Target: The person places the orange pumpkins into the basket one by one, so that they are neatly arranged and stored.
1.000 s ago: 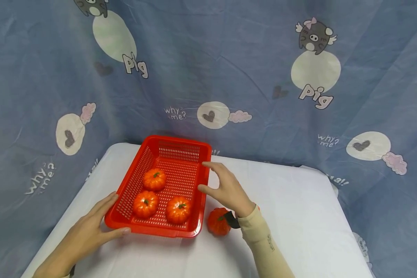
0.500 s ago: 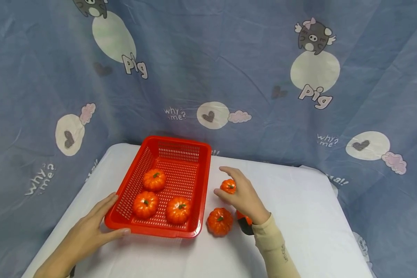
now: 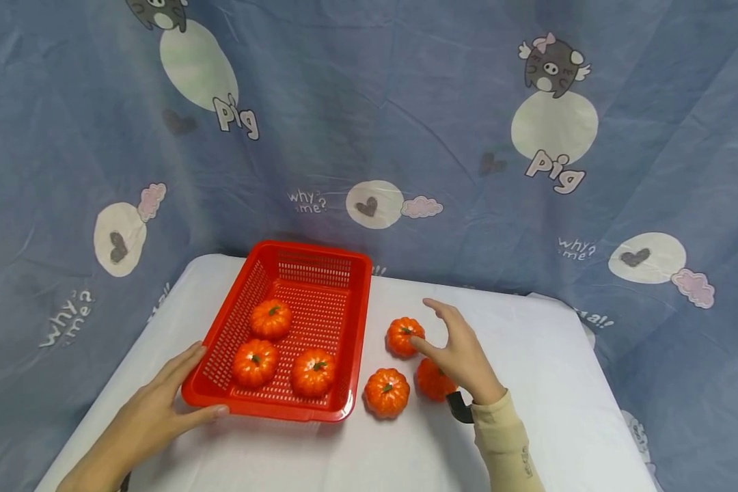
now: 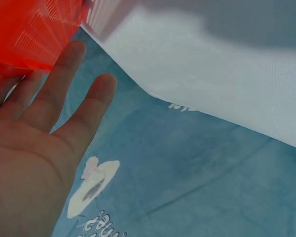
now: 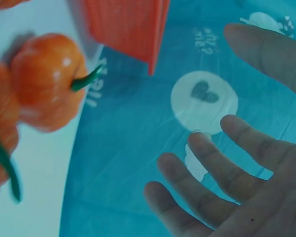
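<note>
Your left hand (image 3: pixel 154 417) lies flat with straight fingers against the near-left corner of the basket (image 3: pixel 320 410), steadying it. Your right hand (image 3: pixel 461 355) hovers, fingers spread and holding nothing, over three pumpkins (image 3: pixel 404 335) on the table (image 3: pixel 547 383) just right of the basket.

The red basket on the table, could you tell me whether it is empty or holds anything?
Not empty. The red basket sits upright and holds three small orange pumpkins on its mesh floor; three more lie outside it on the white table.
</note>
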{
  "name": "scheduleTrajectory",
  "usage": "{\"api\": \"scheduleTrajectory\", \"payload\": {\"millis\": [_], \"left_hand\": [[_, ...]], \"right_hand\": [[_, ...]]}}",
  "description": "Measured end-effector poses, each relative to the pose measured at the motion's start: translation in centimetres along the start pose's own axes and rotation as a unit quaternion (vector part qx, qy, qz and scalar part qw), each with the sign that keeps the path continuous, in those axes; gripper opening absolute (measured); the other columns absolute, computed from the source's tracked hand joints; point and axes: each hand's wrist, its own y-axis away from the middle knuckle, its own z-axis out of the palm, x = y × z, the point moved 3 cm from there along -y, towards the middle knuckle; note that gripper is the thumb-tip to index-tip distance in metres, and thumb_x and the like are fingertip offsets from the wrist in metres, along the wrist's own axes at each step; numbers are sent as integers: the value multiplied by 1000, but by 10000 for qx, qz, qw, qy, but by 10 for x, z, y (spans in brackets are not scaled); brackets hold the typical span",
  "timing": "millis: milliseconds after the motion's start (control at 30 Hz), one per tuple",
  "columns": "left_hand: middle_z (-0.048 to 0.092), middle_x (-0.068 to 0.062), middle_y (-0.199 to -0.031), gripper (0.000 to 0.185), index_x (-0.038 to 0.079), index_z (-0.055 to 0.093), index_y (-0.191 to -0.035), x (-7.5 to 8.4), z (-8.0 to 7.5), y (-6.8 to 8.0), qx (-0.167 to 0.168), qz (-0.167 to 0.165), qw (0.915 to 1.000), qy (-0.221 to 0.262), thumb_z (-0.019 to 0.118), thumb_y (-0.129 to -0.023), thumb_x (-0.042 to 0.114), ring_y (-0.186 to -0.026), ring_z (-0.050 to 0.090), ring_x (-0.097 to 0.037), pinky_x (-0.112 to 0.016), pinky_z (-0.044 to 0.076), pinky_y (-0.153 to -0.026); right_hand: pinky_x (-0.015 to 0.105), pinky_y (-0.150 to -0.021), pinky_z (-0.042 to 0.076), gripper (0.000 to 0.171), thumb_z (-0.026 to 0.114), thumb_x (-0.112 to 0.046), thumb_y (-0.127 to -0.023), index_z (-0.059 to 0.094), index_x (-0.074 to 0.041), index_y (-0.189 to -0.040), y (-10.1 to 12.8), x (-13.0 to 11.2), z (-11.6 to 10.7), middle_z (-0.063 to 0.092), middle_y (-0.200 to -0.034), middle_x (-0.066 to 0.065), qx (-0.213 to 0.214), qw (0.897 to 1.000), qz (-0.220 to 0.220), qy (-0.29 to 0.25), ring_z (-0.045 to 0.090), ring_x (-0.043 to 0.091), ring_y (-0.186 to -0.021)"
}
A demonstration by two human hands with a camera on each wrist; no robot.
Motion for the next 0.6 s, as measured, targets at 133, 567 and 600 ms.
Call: {"api": "scheduleTrajectory", "payload": {"millis": [133,567,600], "left_hand": [[26,-19,-164,125,9,20,-163,-1,1,1,-59,-71,10000,10,69,-73,80,-136,37,-52,-79,34,-97],[25,-16,-165,120,13,20,-163,-1,0,1,53,61,9999,65,71,-75,77,-137,38,-51,-79,34,-97],[25,-16,-165,121,13,19,-163,-1,0,1,31,35,10000,73,71,-75,77,-138,37,-51,-79,34,-97]], "right_hand": [[60,-106,44,77,83,-34,-86,46,-18,-152,8,14,1,49,-149,8,-98,9997,232,-12,50,34,-131],[62,-107,42,84,84,-32,-85,40,-13,-155,35,59,6,44,-153,16,-360,9962,788,-90,46,39,-134],[61,-107,42,84,84,-32,-85,40,-13,-154,36,62,7,44,-152,16,-367,9961,795,-84,46,39,-134]]}}
